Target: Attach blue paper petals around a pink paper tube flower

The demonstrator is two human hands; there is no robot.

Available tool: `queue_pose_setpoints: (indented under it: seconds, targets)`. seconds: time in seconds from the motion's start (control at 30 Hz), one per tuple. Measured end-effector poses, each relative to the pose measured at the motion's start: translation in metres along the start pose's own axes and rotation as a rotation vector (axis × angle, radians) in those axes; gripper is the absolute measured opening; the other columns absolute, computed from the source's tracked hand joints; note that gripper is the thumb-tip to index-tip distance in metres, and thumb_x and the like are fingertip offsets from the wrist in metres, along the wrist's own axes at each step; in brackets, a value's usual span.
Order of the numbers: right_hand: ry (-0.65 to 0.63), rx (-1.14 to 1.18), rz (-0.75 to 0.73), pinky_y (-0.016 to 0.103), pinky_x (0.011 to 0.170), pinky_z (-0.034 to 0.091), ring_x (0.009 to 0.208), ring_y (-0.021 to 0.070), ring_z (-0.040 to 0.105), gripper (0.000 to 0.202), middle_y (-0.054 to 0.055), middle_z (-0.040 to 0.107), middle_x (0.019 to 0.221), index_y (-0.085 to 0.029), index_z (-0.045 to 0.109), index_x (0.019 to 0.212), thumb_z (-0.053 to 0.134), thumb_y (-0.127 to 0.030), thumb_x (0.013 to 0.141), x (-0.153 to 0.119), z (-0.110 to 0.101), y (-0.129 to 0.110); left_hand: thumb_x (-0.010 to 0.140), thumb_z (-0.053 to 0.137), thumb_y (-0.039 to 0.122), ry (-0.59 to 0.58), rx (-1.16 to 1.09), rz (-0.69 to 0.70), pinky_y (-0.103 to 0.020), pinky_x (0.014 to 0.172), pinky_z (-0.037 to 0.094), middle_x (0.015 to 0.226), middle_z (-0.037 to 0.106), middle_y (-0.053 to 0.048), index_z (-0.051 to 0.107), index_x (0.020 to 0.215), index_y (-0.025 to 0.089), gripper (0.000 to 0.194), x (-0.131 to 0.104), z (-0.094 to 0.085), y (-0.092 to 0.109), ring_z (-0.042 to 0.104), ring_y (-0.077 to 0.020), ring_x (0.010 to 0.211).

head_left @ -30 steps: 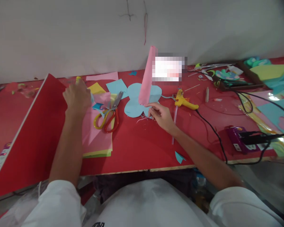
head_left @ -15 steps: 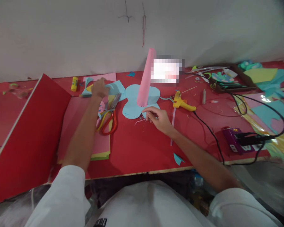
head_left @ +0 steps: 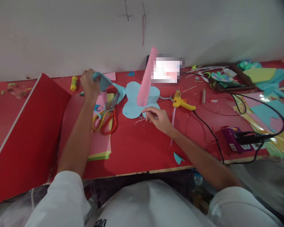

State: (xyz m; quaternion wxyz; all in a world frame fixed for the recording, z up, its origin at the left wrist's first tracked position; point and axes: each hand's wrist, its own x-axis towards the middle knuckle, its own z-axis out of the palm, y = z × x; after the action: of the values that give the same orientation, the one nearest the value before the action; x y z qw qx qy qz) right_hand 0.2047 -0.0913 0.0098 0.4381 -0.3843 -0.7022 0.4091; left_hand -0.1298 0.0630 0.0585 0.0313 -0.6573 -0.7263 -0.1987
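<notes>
My left hand [head_left: 91, 83] is closed on a piece of blue paper [head_left: 103, 82], raised above the back left of the table, its far end trailing toward the flower. A blue paper flower shape [head_left: 132, 108] lies flat, and a tall pink paper cone [head_left: 146, 78] with a fringed foot stands on it, leaning right. At the flower's near edge rests my right hand [head_left: 158, 119], index finger stretched out and the others loosely bent, holding nothing visible. Scissors [head_left: 113, 121] with red and yellow handles lie on stacked coloured sheets [head_left: 101, 148] beneath my left forearm.
Right of the flower lies a yellow glue gun [head_left: 183, 104] with its cord. A glue stick [head_left: 73, 83] stands back left, near a raised red board [head_left: 30, 135]. Further right are a purple box [head_left: 236, 140], a dark tray [head_left: 246, 82] and a blue scrap [head_left: 178, 158].
My left hand has lifted the blue paper up and moved back and left with it. Paper scraps and the scissors' yellow handle have shifted slightly. My right hand has stayed put.
</notes>
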Motion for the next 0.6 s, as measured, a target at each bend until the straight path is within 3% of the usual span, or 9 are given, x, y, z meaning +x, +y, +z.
queue_pose_setpoints:
  seconds: [0.1, 0.3, 0.6]
  targets:
    - [-0.004, -0.008, 0.008, 0.027, 0.062, 0.047, 0.060, 0.0110, 0.058, 0.030, -0.001, 0.068, 0.072, -0.023, 0.074, 0.104, 0.053, -0.044, 0.106, 0.000, 0.000, -0.002, 0.106, 0.050, 0.029, 0.083, -0.002, 0.033, -0.027, 0.098, 0.035, 0.122, 0.059, -0.001, 0.060, 0.128, 0.015, 0.027, -0.009, -0.013, 0.002, 0.046, -0.0119, 0.108]
    - [-0.013, -0.023, 0.000, 0.026, 0.061, 0.047, 0.061, 0.0109, 0.059, 0.031, 0.000, 0.067, 0.073, -0.022, 0.074, 0.103, 0.052, -0.044, 0.106, -0.001, 0.000, -0.004, 0.107, 0.053, 0.027, 0.063, -0.057, 0.051, -0.026, 0.099, 0.036, 0.121, 0.060, -0.001, 0.061, 0.124, 0.014, 0.023, -0.013, -0.029, 0.005, 0.047, -0.0133, 0.106]
    - [-0.011, -0.033, -0.028, 0.025, 0.062, 0.047, 0.063, 0.0106, 0.060, 0.030, 0.000, 0.067, 0.072, -0.020, 0.074, 0.104, 0.052, -0.039, 0.107, 0.000, -0.001, -0.002, 0.096, 0.064, 0.027, 0.096, -0.115, 0.073, -0.030, 0.093, 0.044, 0.106, 0.069, -0.002, 0.071, 0.116, 0.019, 0.022, -0.008, -0.026, -0.006, 0.056, -0.0165, 0.096]
